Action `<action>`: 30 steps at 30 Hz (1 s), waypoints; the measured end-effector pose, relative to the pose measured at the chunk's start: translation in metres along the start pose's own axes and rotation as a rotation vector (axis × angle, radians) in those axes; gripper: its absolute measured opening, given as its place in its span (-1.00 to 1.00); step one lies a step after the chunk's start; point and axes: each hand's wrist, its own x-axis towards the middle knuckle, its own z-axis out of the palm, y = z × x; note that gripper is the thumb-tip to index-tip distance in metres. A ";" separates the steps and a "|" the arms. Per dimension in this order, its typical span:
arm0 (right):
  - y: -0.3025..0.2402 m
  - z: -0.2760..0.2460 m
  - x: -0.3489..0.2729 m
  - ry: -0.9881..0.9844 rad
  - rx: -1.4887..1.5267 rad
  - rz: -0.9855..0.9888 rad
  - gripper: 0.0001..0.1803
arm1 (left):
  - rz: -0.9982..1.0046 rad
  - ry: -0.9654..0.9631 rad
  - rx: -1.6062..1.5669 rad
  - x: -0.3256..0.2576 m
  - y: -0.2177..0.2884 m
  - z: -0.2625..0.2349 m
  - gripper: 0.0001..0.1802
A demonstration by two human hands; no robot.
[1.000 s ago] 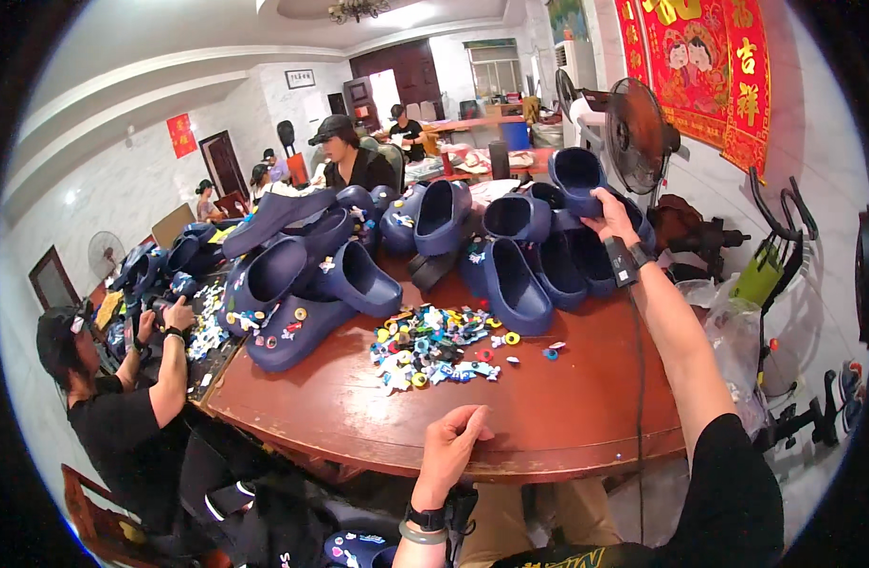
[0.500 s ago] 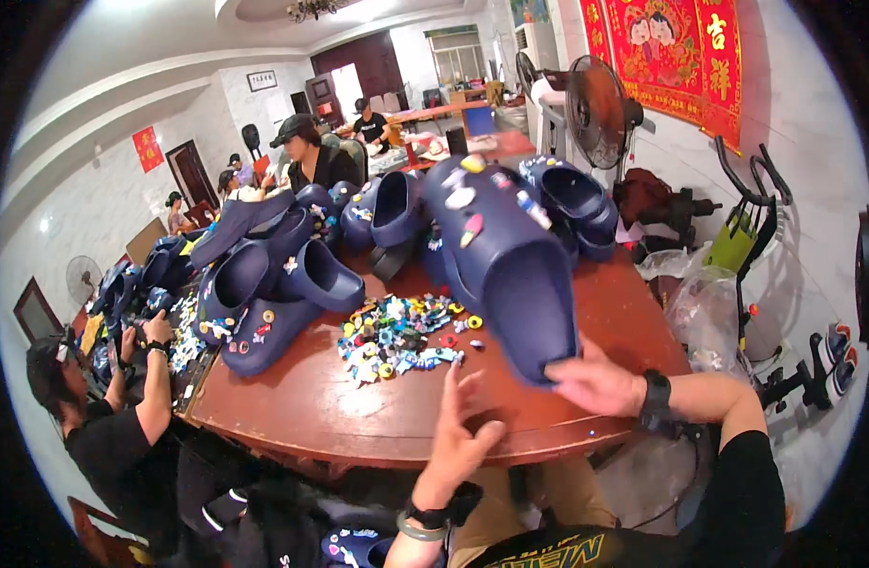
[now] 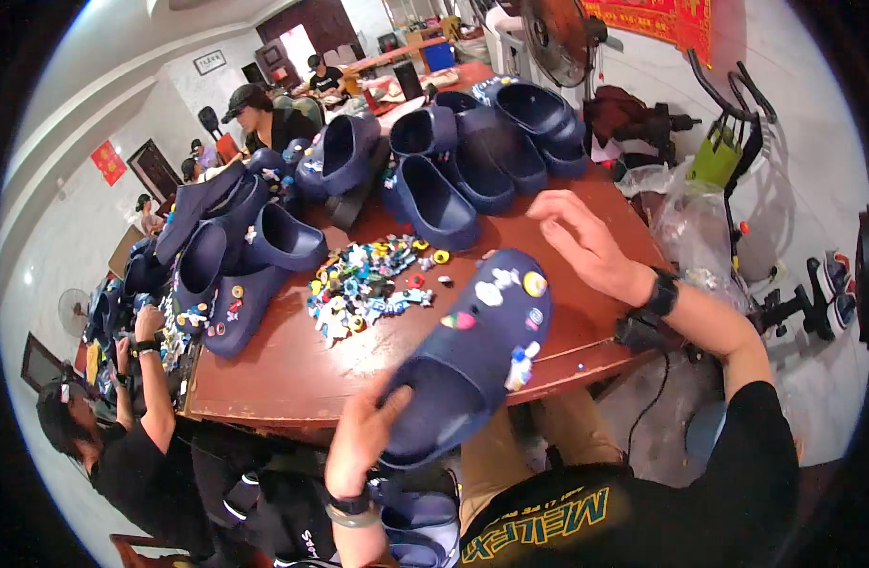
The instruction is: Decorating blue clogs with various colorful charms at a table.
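Observation:
A large navy clog [image 3: 491, 341] with colourful charms on its upper hangs tilted over the near table edge, toe pointing away. My left hand [image 3: 363, 426] grips its side near the heel opening, thumb over the rim. Beyond the toe, to the right, my right hand [image 3: 586, 244] is raised with its fingers stretched out, holding nothing. A heap of small multicoloured shoe charms [image 3: 373, 284] lies on the table left of the clog. Nearest to my right hand, on the far side, stand several more navy clogs [image 3: 491, 156].
More clogs [image 3: 240, 308] are piled on the left of the red-brown table [image 3: 264, 383]. A co-worker [image 3: 122, 464] sits at the left, and other people are farther back. Some clogs [image 3: 420, 521] lie below the table edge. A standing fan [image 3: 557, 43] and exercise equipment [image 3: 737, 123] are on the right.
The clog has come nearer and turned, its toe now tipping to the right. My left hand has taken hold of it; my right hand has let go and moved up and away.

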 end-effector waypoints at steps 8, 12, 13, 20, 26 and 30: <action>0.016 0.060 0.030 -0.248 -0.368 -0.422 -0.73 | 0.379 0.457 0.903 0.033 0.000 -0.019 -0.73; 0.018 0.081 0.039 -0.533 -0.531 -0.254 -0.75 | 0.400 0.423 0.643 0.022 0.012 0.029 -0.70; 0.019 0.088 0.039 -0.461 -0.552 -0.199 -0.73 | 0.440 0.427 0.561 0.026 0.004 0.040 -0.69; 0.025 0.084 0.037 -0.287 -0.459 -0.304 -0.76 | 0.587 0.500 0.909 0.033 0.002 0.056 -0.53; 0.031 0.082 0.036 -0.352 -0.295 -0.085 -0.68 | 0.645 0.495 0.901 0.037 -0.002 0.057 -0.50; 0.031 0.080 0.033 -0.413 -0.257 -0.015 -0.69 | 0.645 0.508 0.888 0.038 -0.004 0.056 -0.48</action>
